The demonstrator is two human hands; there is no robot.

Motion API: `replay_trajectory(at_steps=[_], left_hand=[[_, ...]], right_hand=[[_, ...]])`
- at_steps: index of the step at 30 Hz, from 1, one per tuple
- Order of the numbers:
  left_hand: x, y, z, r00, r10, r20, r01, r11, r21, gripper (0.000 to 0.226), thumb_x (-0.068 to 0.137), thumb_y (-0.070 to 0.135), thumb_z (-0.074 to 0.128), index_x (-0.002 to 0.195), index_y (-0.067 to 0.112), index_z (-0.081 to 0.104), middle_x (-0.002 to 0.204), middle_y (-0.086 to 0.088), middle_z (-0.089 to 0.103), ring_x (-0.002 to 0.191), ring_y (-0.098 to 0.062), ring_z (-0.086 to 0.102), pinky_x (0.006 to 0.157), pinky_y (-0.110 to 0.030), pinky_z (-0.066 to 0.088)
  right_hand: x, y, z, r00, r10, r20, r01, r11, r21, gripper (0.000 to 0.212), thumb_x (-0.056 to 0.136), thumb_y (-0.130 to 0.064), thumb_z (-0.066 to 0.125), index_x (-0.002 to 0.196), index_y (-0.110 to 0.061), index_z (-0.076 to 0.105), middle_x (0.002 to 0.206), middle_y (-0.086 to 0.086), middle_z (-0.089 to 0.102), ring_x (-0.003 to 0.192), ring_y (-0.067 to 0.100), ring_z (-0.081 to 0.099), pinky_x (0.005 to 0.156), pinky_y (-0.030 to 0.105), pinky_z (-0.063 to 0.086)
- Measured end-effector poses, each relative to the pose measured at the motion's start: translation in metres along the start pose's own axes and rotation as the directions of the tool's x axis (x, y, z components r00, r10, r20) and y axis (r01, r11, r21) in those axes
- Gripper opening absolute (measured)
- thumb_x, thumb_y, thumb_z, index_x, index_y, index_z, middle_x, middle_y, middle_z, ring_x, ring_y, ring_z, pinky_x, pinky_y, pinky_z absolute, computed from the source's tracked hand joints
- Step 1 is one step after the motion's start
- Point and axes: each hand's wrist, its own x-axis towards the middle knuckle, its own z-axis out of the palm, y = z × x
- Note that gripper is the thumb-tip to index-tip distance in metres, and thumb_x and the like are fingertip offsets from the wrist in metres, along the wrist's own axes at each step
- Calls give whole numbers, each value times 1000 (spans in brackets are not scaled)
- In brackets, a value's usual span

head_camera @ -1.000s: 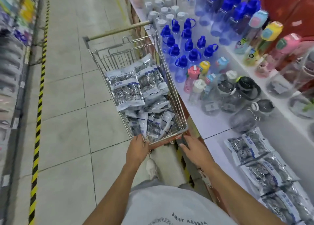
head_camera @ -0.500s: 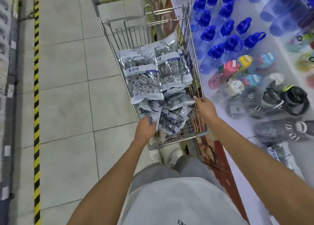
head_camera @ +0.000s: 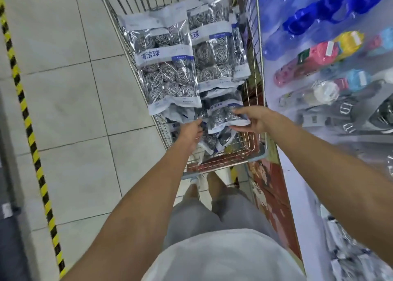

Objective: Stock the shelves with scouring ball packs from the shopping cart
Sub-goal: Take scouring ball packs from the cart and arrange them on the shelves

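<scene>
Gripping a scouring ball pack (head_camera: 225, 119) by its right edge, the right hand (head_camera: 255, 119) holds it over the near end of the shopping cart (head_camera: 253, 53); the left hand (head_camera: 191, 134) curls into packs just left, grip unclear; shelf (head_camera: 297, 195) at right

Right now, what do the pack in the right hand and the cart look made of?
The scouring ball pack in the right hand: glossy clear plastic film with glare, coiled metal-looking wire inside. The shopping cart: bare metal wire grid, probably steel.
</scene>
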Motion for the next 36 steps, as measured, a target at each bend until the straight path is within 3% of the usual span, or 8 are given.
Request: replay_trajectory(at_steps=[7, 11, 15, 19, 24, 27, 30, 36], left_hand=[[27, -3, 10, 987, -119, 110, 151, 923, -354, 38, 105, 21, 58, 140, 9, 51, 149, -23, 50, 139, -38, 49, 122, -50, 37], [39, -5, 23, 981, -134, 139, 187, 833, -521, 14, 102, 16, 64, 115, 12, 60, 144, -21, 54, 131, -34, 56, 119, -48, 41], [49, -1, 36, 986, -120, 116, 166, 754, -635, 10, 102, 18, 65, 109, 13, 60, 133, -21, 54, 133, -39, 54, 117, -50, 44], [56, 4, 27, 993, -114, 2, 90, 774, -626, 27, 102, 22, 65, 124, 7, 60, 127, -22, 64, 121, -38, 63, 107, -48, 54], [49, -8, 12, 991, -131, 2, 108, 805, -583, 34, 97, -1, 66, 131, 5, 60, 137, -21, 61, 116, -37, 66, 82, -44, 66], [38, -30, 12, 989, -146, 36, 139, 798, -586, 49, 94, -5, 69, 141, 3, 55, 144, -18, 54, 127, -41, 58, 90, -47, 64], [34, -48, 13, 988, -133, 77, 152, 778, -609, 36, 96, -3, 68, 130, 1, 62, 145, -21, 53, 128, -41, 57, 101, -53, 57], [34, -47, 22, 994, -55, 98, 111, 600, -792, 35, 93, 2, 73, 126, 9, 64, 143, -27, 46, 137, -48, 47, 107, -64, 49]], right_hand=[[-14, 51, -28, 993, -83, -86, 82, 997, -10, 68, 81, -13, 87, 141, -12, 56, 140, 8, 57, 122, 35, 62, 88, 57, 61], [-27, 97, -53, 992, -115, -61, 125, 971, 202, 40, 86, 0, 75, 123, -15, 66, 116, 8, 74, 111, 31, 69, 72, 48, 63], [-34, 127, -68, 987, -147, -69, 158, 966, 205, 44, 87, 5, 68, 128, -12, 66, 110, 9, 74, 108, 31, 67, 86, 47, 60], [-38, 138, -71, 984, -163, -75, 176, 962, 211, 37, 88, 7, 66, 117, -15, 69, 102, 9, 70, 104, 30, 59, 80, 44, 59], [-41, 145, -70, 977, -196, -82, 209, 954, 214, 45, 88, 9, 63, 128, -9, 64, 114, 15, 66, 108, 34, 58, 100, 58, 48], [-44, 149, -70, 976, -208, -67, 218, 945, 242, 50, 90, 10, 60, 135, -12, 61, 117, 13, 69, 111, 36, 63, 95, 58, 54], [-44, 156, -73, 972, -218, -83, 232, 942, 241, 54, 90, 11, 58, 140, -9, 57, 132, 26, 63, 119, 45, 60, 106, 68, 46], [-46, 172, -79, 972, -216, -89, 232, 942, 242, 51, 89, 10, 58, 136, -8, 61, 142, 31, 56, 133, 52, 53, 111, 73, 38]])
